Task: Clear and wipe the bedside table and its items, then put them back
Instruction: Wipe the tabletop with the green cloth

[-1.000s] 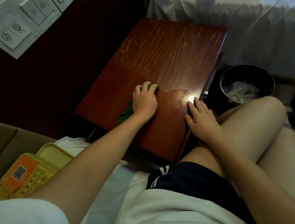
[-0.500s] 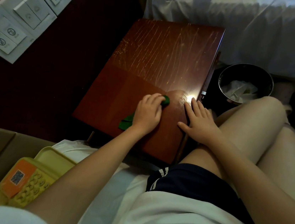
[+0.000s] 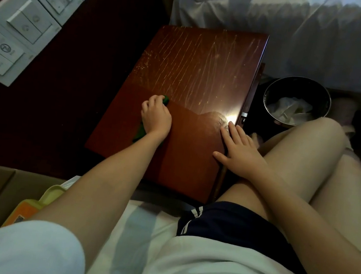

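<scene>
Left hand (image 3: 156, 116) is clenched over the green cloth (image 3: 140, 133), pressing it onto the surface (image 3: 205, 71), left of centre. The streaked patch lies straight ahead of it, toward the bed (image 3: 302, 26). Right hand (image 3: 239, 151) rests flat and relaxed on the right edge.

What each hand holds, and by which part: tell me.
The left hand grips the green cloth by its bunched middle. The right hand lies flat on the bedside table, holding nothing.

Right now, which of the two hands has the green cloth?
The left hand, fingers curled over the green cloth; the right hand lies flat, empty, on the bedside table.
</scene>
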Demonstrator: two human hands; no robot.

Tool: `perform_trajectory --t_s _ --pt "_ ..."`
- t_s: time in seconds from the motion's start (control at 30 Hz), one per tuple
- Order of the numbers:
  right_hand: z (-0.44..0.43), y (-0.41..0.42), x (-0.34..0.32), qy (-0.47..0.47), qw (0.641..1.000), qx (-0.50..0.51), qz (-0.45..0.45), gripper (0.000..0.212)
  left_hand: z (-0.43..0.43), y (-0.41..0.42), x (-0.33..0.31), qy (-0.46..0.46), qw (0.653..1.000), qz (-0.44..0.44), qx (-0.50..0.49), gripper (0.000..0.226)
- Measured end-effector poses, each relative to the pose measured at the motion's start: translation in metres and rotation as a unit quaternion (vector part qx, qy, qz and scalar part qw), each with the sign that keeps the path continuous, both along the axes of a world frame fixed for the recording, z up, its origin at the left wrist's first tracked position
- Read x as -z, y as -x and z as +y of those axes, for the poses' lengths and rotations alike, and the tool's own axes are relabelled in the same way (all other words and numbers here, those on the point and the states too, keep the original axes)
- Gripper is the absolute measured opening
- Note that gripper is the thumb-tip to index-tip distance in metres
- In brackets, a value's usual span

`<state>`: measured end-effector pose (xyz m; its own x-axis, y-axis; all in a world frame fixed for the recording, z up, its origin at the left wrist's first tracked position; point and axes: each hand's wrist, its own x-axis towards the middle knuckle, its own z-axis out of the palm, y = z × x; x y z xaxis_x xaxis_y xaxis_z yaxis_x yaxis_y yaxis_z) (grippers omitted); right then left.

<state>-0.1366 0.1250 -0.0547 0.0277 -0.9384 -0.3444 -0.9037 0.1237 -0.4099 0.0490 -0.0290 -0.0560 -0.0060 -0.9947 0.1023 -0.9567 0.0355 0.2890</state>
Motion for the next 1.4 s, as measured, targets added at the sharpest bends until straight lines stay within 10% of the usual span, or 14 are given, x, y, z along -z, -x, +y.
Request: perform_trajectory --t_s 0.67,1.17,1.4 --pt "0.004 -0.001 0.003 0.032 0.999 0.023 -0.028 0.083 0.098 0.044 0.01 0.045 0.942 0.016 0.331 0.04" --pt "0.009 0.003 -0.002 0.033 0.999 -0.008 -0.035 0.08 0.017 0.012 -0.001 0.001 0.999 0.036 -0.017 0.037" --pt "0.006 0.002 -0.004 0.038 0.999 -0.009 -0.034 0.082 0.055 0.048 0.003 -0.002 0.986 0.007 0.167 0.037"
